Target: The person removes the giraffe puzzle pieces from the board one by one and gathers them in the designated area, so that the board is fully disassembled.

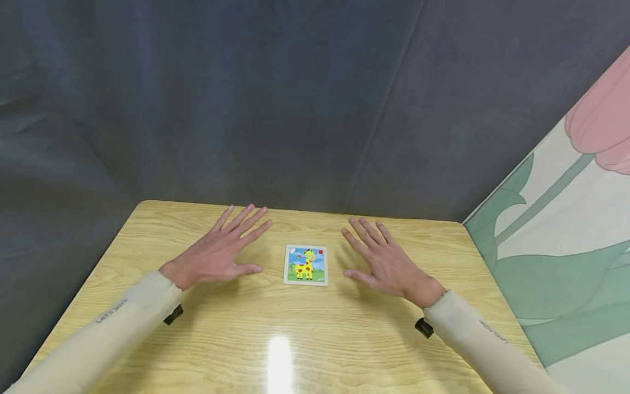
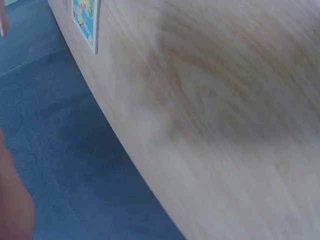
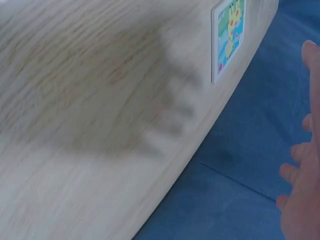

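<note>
A small square picture puzzle (image 1: 305, 265) with a white border lies flat on the wooden table (image 1: 236, 339). Its picture is a yellow giraffe with red spots on green grass under a blue sky. To its left, my left hand (image 1: 221, 251) hovers over the table with fingers spread and straight, holding nothing. My right hand (image 1: 386, 262) is held the same way on the other side, also apart from the puzzle. Both wrist views show part of the puzzle (image 2: 86, 20) and shadows on the wood. Only the edge of the right hand (image 3: 305, 185) appears in the right wrist view.
Dark blue-grey cloth (image 1: 275, 109) hangs behind the table's far edge and down its left side. At the right stands a panel (image 1: 566, 262) printed with a pink flower and green leaves. A small black device (image 1: 424, 327) sits under the right wrist, another (image 1: 173, 314) under the left.
</note>
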`<state>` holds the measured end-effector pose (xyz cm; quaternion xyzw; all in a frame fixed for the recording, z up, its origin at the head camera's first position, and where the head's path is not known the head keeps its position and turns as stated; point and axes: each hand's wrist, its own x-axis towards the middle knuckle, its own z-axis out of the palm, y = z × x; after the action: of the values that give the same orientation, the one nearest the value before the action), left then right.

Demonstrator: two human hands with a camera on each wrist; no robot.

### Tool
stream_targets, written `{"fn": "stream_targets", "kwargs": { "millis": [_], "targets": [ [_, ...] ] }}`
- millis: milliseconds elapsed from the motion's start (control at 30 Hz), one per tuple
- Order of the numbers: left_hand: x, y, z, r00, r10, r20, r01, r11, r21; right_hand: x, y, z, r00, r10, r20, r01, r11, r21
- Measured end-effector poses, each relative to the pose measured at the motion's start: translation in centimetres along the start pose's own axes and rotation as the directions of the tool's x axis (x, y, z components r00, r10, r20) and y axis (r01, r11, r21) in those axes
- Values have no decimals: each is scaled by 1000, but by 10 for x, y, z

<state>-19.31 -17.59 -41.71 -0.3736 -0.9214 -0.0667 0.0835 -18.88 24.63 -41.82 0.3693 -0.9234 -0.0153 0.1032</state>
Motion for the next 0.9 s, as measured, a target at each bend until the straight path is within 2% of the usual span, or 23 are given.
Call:
{"fn": "stream_targets", "kwargs": {
  "millis": [300,633,900],
  "targets": [
    [-5,9,20,998,-66,23,68,992,-103,6,-10,8,999,20,39,-22,999,49],
    [-10,17,42,987,-155,32,158,963,-219,11,-20,26,998,45,41,-50,990,134],
    [-10,25,63,972,-203,117,229,932,-282,15,-32,41,996,58,70,-74,963,258]
  ]
}}
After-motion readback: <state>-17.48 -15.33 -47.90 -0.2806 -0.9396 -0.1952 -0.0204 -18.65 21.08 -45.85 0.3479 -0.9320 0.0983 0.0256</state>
